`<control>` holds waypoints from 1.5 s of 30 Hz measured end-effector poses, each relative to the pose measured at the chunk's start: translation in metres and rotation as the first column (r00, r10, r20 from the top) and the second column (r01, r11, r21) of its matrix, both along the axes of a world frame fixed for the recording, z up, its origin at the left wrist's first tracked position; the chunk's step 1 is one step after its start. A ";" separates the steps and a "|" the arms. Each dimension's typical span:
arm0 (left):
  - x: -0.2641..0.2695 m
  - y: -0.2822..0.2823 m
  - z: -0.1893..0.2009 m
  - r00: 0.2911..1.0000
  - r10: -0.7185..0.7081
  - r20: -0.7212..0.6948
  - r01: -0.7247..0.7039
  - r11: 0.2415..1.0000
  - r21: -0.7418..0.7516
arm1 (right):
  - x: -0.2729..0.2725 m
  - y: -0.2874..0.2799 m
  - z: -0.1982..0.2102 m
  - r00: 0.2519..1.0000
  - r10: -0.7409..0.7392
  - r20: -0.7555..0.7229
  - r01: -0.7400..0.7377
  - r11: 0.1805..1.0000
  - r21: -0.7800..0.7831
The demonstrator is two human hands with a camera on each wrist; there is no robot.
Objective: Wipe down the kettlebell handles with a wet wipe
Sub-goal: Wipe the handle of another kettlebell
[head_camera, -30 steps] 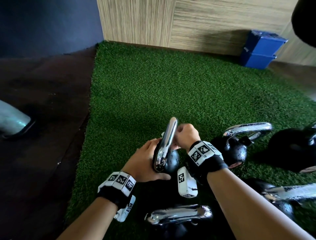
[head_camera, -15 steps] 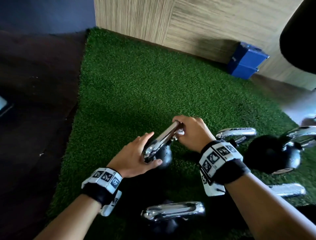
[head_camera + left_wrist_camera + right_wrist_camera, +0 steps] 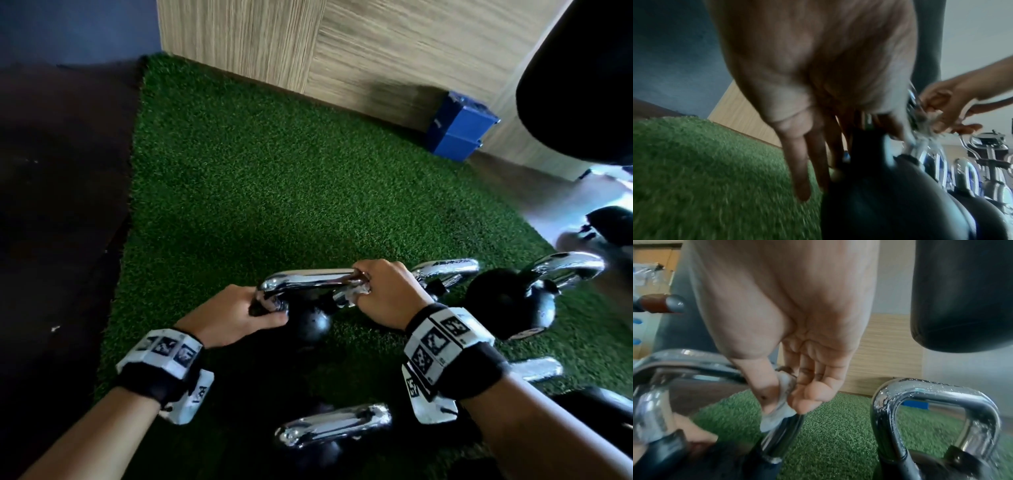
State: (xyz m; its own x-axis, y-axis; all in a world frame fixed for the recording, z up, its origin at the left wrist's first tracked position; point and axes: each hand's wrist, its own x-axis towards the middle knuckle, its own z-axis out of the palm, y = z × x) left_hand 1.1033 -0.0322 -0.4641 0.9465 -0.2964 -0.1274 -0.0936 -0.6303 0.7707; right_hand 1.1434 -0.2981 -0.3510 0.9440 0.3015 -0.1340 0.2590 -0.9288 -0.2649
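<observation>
The right hand point(image 3: 387, 291) is pinching a crumpled white wet wipe point(image 3: 780, 395) around the right bend of the small black kettlebell's chrome handle point(image 3: 308, 277), on green artificial turf point(image 3: 274, 178). The left hand point(image 3: 233, 317) is curling round the handle's left post. Risk: the round kettlebell could roll if that bracing hold loosens.

Dim, motion-blurred frames; glare at right edge

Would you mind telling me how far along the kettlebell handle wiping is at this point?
Done: cannot tell; no handle shows clear signs of a finished wipe. In hand: the right hand pinches a crumpled white wet wipe around the right bend of the small black kettlebell's chrome handle, while the left hand grips its left end. Left: likely the nearest chrome handle and those on the right.
</observation>
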 end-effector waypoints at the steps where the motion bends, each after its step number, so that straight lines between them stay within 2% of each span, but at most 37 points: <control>1: 0.003 0.007 0.008 0.997 -0.062 -0.055 0.067 0.994 0.084 | 0.002 -0.004 0.006 0.999 0.022 -0.024 -0.022 1.000 -0.003; 3: 0.013 0.020 0.030 0.989 -0.110 -0.103 0.132 0.962 0.238 | 0.004 -0.018 0.025 0.998 0.052 -0.034 -0.052 0.999 0.007; 5: 0.026 0.024 0.059 0.997 -0.034 -0.076 0.057 0.947 0.316 | 0.007 -0.038 0.046 0.998 0.058 0.000 -0.058 0.997 0.059; 8: 0.052 0.008 0.107 0.998 -0.003 0.064 -0.018 0.946 0.323 | 0.016 -0.077 0.072 0.997 0.042 0.059 -0.047 0.995 0.086; 12: 0.075 -0.047 0.166 0.984 -0.066 0.165 0.018 0.960 0.278 | 0.044 -0.142 0.099 0.987 0.064 0.149 -0.070 0.997 0.035; 14: 0.078 -0.077 0.185 0.991 -0.089 0.104 0.046 0.934 0.355 | 0.060 -0.169 0.104 0.987 0.110 0.118 -0.114 0.993 0.031; 18: 0.086 -0.141 0.200 0.988 -0.126 -0.095 0.157 0.777 0.609 | 0.088 -0.215 0.099 0.964 0.261 0.060 -0.263 0.964 0.033; 20: 0.094 -0.169 0.197 0.988 -0.070 -0.137 0.145 0.720 0.678 | 0.101 -0.229 0.094 0.944 0.322 0.077 -0.324 0.946 0.017; 25: 0.104 -0.231 0.144 0.967 0.198 -0.162 -0.054 0.776 0.628 | 0.122 -0.253 0.080 0.931 0.366 0.000 -0.362 0.921 0.147; 28: 0.098 -0.257 0.109 0.920 0.336 -0.203 -0.147 0.775 0.614 | 0.124 -0.261 0.066 0.941 0.339 0.012 -0.329 0.905 0.269; 30: 0.095 -0.269 0.092 0.889 0.406 -0.212 -0.209 0.771 0.602 | 0.124 -0.262 0.056 0.944 0.331 0.012 -0.322 0.910 0.262; 32: 0.095 -0.276 0.078 0.851 0.472 -0.231 -0.290 0.788 0.543 | 0.125 -0.262 0.051 0.946 0.325 -0.008 -0.310 0.911 0.273; 34: 0.094 -0.279 0.065 0.805 0.528 -0.272 -0.370 0.804 0.466 | 0.125 -0.264 0.047 0.952 0.301 -0.056 -0.259 0.891 0.373; 37: 0.086 -0.280 0.037 0.792 0.518 -0.324 -0.421 0.847 0.324 | 0.122 -0.266 0.045 0.964 0.264 -0.018 -0.227 0.861 0.456; 40: 0.076 -0.279 0.014 0.823 0.471 -0.319 -0.465 0.880 0.101 | 0.122 -0.264 0.044 0.962 0.260 0.085 -0.268 0.836 0.478; 42: 0.070 -0.282 0.008 0.848 0.439 -0.295 -0.433 0.897 0.091 | 0.120 -0.258 0.043 0.944 0.309 0.113 -0.325 0.818 0.475; 45: 0.067 -0.287 0.004 0.839 0.471 -0.273 -0.467 0.880 0.084 | 0.115 -0.245 0.041 0.918 0.346 0.191 -0.395 0.831 0.391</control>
State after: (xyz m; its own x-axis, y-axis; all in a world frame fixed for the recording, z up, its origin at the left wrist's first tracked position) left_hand 1.1699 -0.3192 -0.4598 0.8967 0.1774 -0.4055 0.4315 -0.5547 0.7114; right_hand 1.2583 -0.5429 -0.3102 0.7511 0.6357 0.1780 0.6109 -0.5672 -0.5523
